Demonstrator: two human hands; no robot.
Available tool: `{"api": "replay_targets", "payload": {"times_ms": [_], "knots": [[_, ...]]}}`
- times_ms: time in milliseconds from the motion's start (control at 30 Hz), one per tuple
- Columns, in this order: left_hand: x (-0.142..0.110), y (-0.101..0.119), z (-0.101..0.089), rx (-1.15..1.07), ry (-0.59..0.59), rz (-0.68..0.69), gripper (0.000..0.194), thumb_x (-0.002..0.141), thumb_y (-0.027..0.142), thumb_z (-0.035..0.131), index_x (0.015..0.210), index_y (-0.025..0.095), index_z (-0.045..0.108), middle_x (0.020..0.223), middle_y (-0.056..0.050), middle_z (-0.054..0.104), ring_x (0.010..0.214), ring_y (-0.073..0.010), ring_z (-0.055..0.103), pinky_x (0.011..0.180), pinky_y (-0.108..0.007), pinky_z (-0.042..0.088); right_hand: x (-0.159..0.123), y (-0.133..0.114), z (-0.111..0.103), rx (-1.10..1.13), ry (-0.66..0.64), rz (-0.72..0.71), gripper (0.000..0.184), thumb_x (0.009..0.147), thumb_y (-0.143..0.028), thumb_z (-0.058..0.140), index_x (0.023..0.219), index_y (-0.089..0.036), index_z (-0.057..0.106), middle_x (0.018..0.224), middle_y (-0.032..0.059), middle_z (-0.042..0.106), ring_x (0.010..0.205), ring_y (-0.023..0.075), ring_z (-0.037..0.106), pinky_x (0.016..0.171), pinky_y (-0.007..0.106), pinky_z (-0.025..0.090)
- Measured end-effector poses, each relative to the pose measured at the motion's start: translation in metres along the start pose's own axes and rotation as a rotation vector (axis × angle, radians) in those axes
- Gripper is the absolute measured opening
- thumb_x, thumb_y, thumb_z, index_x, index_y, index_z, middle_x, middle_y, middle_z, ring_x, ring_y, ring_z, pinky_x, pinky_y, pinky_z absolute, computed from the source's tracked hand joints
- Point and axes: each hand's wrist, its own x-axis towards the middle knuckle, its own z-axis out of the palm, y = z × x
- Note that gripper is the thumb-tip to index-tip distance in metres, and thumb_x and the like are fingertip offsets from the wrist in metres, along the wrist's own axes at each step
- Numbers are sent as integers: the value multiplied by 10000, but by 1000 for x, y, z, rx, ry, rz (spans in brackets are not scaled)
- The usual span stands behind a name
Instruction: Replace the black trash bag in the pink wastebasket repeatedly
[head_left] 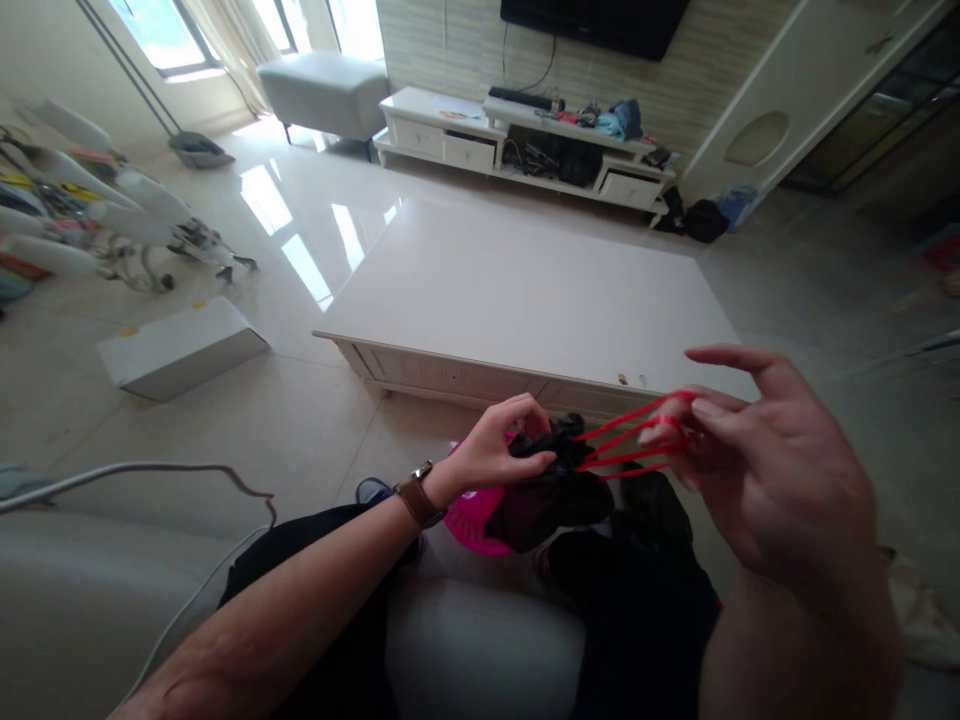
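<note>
My left hand is closed in a pinch on a bunched black bag held over my lap. My right hand is raised close to the camera, and a red rubber band is stretched round its fingertips. The band's strands run left from those fingers to the neck of the black bag. A pink round object shows partly behind the bag, below my left hand. A brown watch sits on my left wrist.
A white coffee table stands right in front of my knees. A white box lies on the tiled floor at left, with a drying rack beyond it. A TV stand and a grey ottoman line the far wall. A cable crosses the sofa.
</note>
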Motion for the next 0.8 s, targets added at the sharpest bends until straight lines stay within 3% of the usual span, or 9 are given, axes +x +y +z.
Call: {"api": "replay_targets", "payload": {"times_ms": [167,300,433,667,800], "knots": [[-12,11,24,-7,-35,71,395,872,453,830,1172,206,755,998,-52,688,780,-138,609,736,-276,506,-3,5,13,43,-120,33,465,915,-342,755,1322,-341,533,1018,51,713,985,258,741,650,342,642],[-13,6,28,57,3,20,264,945,432,759,1086,210,789,1004,-63,697,891,-174,644,800,-292,515,-4,8,22,82,-131,46,469,904,-374,761,1313,-348,534,1092,69,704,1132,279,713,804,421,674],[-12,-1,24,88,-104,6,201,989,390,701,961,214,793,955,-61,728,969,-206,646,878,-320,505,-1,12,30,58,-146,30,430,919,-385,745,1296,-358,540,1112,63,700,1166,264,699,858,428,671],[-8,1,13,-3,140,-2,228,986,377,695,864,207,784,826,-40,682,828,-176,617,785,-302,490,8,35,38,15,-152,15,448,878,-357,804,1240,-309,546,1199,63,711,1042,222,732,893,381,648],[-7,3,7,-13,136,2,297,1002,441,652,876,214,797,856,-62,717,830,-185,642,790,-315,510,10,50,42,-47,-279,132,517,866,-412,821,1284,-274,550,1117,62,747,929,205,733,798,340,633]]}}
